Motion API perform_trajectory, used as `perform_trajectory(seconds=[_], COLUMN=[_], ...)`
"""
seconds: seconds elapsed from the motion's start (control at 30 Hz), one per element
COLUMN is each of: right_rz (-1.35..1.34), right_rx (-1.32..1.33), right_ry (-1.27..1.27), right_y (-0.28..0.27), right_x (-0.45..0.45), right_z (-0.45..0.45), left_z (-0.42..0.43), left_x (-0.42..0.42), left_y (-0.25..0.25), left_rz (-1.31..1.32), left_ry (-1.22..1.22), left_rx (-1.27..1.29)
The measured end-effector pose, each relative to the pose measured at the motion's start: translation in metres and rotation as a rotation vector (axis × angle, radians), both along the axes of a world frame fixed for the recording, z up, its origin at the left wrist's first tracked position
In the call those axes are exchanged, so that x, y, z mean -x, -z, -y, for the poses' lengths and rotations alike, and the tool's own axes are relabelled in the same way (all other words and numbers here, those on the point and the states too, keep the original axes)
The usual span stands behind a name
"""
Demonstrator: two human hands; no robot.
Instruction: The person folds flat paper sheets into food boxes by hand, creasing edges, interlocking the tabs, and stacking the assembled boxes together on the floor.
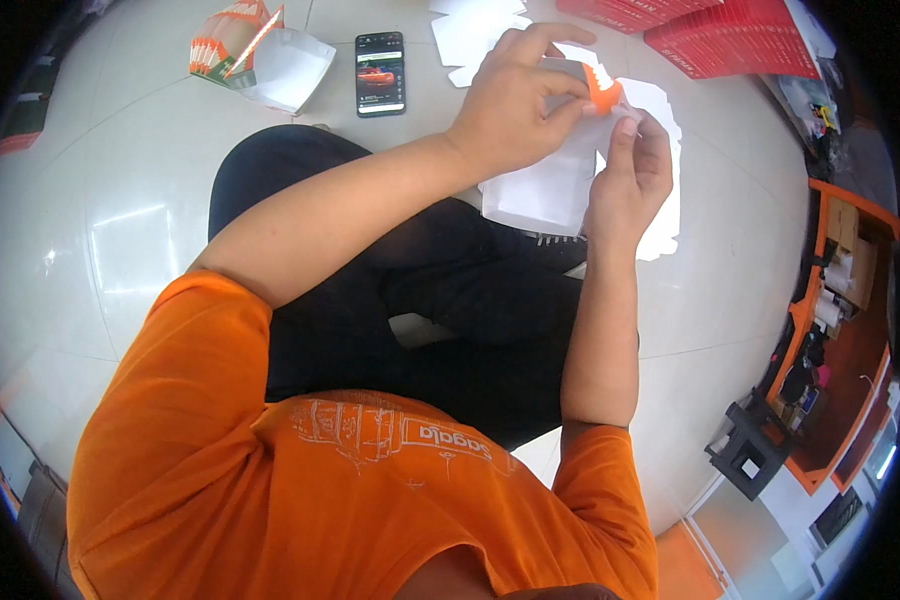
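A white folding paper box [535,195] with an orange printed flap [602,90] is held up in front of my crossed legs. My left hand [515,105] pinches the orange flap between thumb and finger, its other fingers raised. On the other side, my right hand [628,180] grips the box's edge near the same corner, thumb against fingers. The box's white inner side faces me, and its far side is partly hidden by my hands. Flat white box blanks [660,225] lie on the floor beneath and behind it.
A phone [380,75] showing a red car lies on the tiled floor [130,180]. Left of it are nested boxes [235,40] with an open white one [295,70]. Red printed stacks [735,40] stand at the back right. A black stool [750,450] and orange shelf [885,350] are at right.
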State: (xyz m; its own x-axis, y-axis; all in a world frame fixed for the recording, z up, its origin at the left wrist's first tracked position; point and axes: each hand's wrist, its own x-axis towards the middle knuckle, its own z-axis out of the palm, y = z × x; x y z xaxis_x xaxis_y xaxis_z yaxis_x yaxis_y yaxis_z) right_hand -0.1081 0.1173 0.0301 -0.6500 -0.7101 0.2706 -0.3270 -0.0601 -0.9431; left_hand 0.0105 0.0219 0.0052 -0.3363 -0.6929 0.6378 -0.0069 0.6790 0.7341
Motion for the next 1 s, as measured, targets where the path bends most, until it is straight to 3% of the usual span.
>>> perform_trajectory(seconds=[0.5,0.9,1.0], right_rz=[-0.097,-0.412,-0.385], right_rx=[0.033,0.070,0.080], right_ry=[-0.030,0.001,0.022], right_y=[-0.013,-0.001,-0.003], right_x=[-0.010,-0.001,-0.003], right_z=[-0.002,-0.001,-0.001], left_z=[0.000,0.002,-0.001], left_x=[0.001,0.001,0.001], left_y=[0.004,0.007,0.006], left_rz=[0.038,0.064,0.067], left_ry=[-0.009,-0.016,-0.007], left_rx=[0.031,0.067,0.053])
